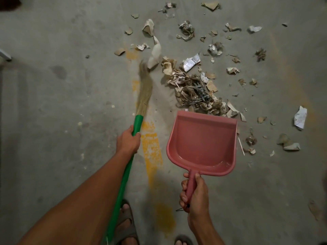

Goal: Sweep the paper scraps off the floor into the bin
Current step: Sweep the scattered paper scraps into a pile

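Note:
My left hand (128, 140) grips the green handle of a straw broom (144, 89), whose blurred bristles reach the left edge of the scraps. My right hand (193, 193) grips the handle of an empty pink dustpan (201, 144) that lies flat on the concrete floor. Its open lip touches the near side of a heap of paper scraps (192, 91) with a tangle of grey cord in it. Several loose scraps (300, 117) lie scattered to the right and farther away. No bin is in view.
Worn yellow paint marks (152, 149) run along the grey floor between broom and dustpan. My sandalled feet (126, 225) show at the bottom edge. A pale object (5, 55) pokes in at the left edge.

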Tool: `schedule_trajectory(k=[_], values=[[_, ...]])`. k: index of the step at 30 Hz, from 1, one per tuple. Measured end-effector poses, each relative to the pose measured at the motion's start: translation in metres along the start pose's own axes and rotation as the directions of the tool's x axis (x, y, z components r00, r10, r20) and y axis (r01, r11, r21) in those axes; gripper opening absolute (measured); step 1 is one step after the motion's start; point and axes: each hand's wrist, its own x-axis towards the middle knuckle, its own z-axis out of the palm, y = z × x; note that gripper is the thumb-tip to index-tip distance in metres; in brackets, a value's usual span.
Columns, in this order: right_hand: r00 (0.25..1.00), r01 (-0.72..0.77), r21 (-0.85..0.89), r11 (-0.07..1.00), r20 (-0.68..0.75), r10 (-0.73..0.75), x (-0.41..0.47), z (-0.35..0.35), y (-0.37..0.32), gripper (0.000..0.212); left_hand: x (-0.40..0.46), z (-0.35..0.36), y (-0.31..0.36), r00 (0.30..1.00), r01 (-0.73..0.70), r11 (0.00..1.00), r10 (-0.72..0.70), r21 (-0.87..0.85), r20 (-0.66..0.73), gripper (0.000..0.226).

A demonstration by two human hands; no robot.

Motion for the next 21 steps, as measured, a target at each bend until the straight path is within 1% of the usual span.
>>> schedule_trajectory(k=[3, 5, 10, 13, 15, 19, 21], values=[[1.0, -0.019, -0.008, 1.0, -0.004, 0.019, 0.003, 0.022, 0.005, 0.044, 0.031, -0.001, 0.017, 0.996, -0.055, 0.998, 0.053, 0.014, 0.072, 0.06], [0.999, -0.029, -0.012, 1.0, -0.014, 0.029, 0.004, 0.035, 0.007, 0.044, 0.043, -0.001, 0.026, 0.991, -0.089, 0.996, 0.089, -0.007, 0.096, 0.062], [0.998, -0.049, -0.025, 0.998, -0.039, 0.048, 0.004, 0.067, 0.004, 0.045, 0.036, -0.018, 0.015, 0.978, -0.183, 0.98, 0.19, -0.079, 0.086, 0.067], [0.997, -0.064, -0.033, 0.997, -0.041, 0.063, 0.003, 0.091, -0.005, 0.044, 0.03, -0.037, -0.006, 0.974, -0.198, 0.97, 0.211, -0.139, 0.083, 0.066], [0.997, -0.066, -0.049, 0.997, -0.043, 0.064, 0.002, 0.108, -0.012, 0.043, 0.028, -0.052, -0.018, 0.976, -0.178, 0.967, 0.196, -0.182, 0.091, 0.056], [0.998, -0.064, -0.074, 0.995, -0.012, 0.064, 0.002, 0.139, -0.026, 0.042, 0.037, -0.082, -0.031, 0.988, -0.111, 0.963, 0.133, -0.246, 0.078, 0.024], [0.997, -0.079, -0.074, 0.994, 0.009, 0.08, 0.005, 0.153, -0.029, 0.042, 0.046, -0.097, -0.03, 0.995, -0.08, 0.964, 0.092, -0.252, 0.037, 0.019]])
